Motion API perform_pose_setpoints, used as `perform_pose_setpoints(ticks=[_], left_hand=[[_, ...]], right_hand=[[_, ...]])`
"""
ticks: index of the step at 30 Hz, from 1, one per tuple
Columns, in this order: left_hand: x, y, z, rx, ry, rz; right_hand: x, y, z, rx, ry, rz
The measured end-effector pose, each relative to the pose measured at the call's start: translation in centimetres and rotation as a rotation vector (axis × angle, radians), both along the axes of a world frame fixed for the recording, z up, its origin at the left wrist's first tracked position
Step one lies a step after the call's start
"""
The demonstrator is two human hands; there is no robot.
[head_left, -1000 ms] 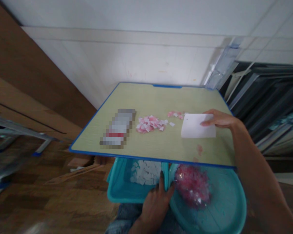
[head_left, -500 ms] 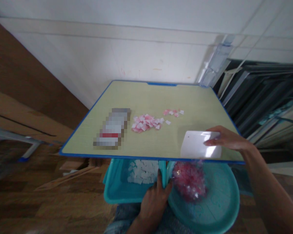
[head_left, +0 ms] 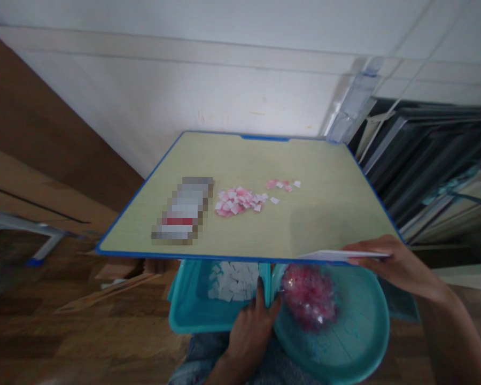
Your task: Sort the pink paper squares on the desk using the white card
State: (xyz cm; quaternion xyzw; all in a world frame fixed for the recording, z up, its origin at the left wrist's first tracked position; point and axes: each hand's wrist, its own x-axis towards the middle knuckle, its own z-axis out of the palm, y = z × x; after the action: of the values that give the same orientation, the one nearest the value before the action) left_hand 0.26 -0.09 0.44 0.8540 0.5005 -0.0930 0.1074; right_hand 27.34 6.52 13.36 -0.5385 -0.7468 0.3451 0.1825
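Observation:
My right hand (head_left: 379, 259) grips a thin white plastic board (head_left: 328, 254) by its right side. The board is seen nearly edge-on at the front right edge of the yellowish tabletop (head_left: 232, 160). Below, my left hand (head_left: 253, 326) pinches the touching rims of a rectangular teal basin (head_left: 202, 321) and a round teal tub (head_left: 361, 369). Small white paper squares (head_left: 233, 280) lie in the basin. A clear bag of pinkish-red bits (head_left: 309, 297) sits in the tub. On the table is a heap of pink and white squares (head_left: 238, 201), with a smaller group (head_left: 284, 185) behind it.
A blurred-out flat object (head_left: 184, 208) lies on the table's left side. A clear plastic bottle-like thing (head_left: 350, 107) leans at the back right corner against the wall (head_left: 224, 91). Dark panels (head_left: 425, 144) are stacked at the right, and brown boards (head_left: 44, 133) stand at the left.
My right hand has come down and toward me with the white board, tilting it from face-on to nearly edge-on at the table's front edge. My left hand stays in place.

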Motion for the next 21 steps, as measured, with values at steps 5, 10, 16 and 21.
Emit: perform_pose_setpoints(ticks=[5,10,16,21], left_hand=[[0.0,0.0,0.0,-0.016,0.014,0.002],[0.0,0.0,-0.2,-0.012,0.021,-0.006],[0.0,-0.1,-0.2,0.001,0.01,-0.003],[0.0,-0.1,-0.2,0.001,0.004,-0.007]], right_hand=[[0.0,0.0,0.2,0.002,0.011,-0.013],[0.3,1.4,-0.2,-0.122,0.026,0.008],[0.9,2.3,1.1,-0.07,0.063,-0.068],[1.2,5.9,1.8,0.079,0.143,-0.203]])
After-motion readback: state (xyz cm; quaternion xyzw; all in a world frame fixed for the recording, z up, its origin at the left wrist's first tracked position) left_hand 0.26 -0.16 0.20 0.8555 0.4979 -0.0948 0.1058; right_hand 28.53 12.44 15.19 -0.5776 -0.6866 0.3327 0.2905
